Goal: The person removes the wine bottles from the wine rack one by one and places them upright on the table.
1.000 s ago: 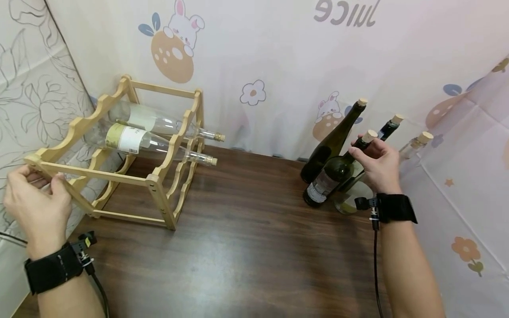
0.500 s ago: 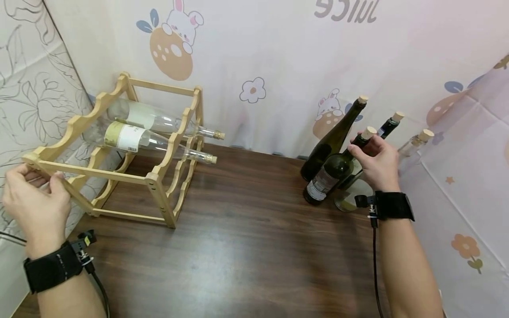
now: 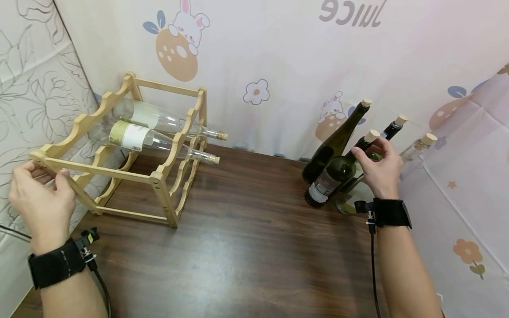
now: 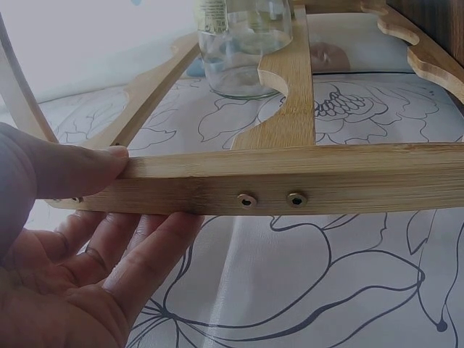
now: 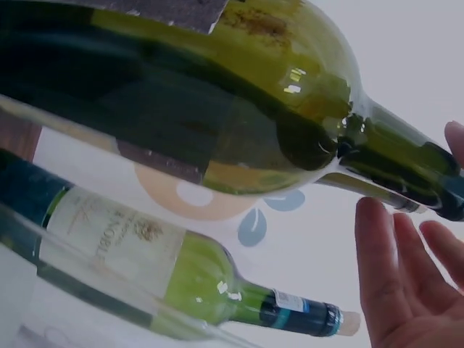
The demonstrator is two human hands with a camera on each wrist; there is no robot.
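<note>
In the head view, my left hand [image 3: 43, 201] grips the near left corner of a light wooden wine rack [image 3: 99, 170]. The left wrist view shows its thumb above the bar [image 4: 217, 177] and fingers beneath. Two clear corked bottles lie across the rack's top: a nearer one [image 3: 133, 136] with a yellow-and-white label and a farther one [image 3: 145, 114]. At the right, my right hand [image 3: 381, 170] holds the neck of a dark green wine bottle [image 3: 338, 170], thumb on one side and fingers on the other. This bottle stands on the table, its cork above the hand.
Close behind the held bottle stands a slim dark bottle [image 3: 336, 141]. Another green bottle [image 5: 196, 268] with a pale label and a clear bottle [image 3: 358, 194] stand beside it, partly hidden by my right hand. Patterned cloth walls [image 3: 270, 48] border the brown wooden table [image 3: 238, 247].
The head view has shifted slightly, moving the whole scene a little to the right. Both hands stay at the rack and the bottle neck.
</note>
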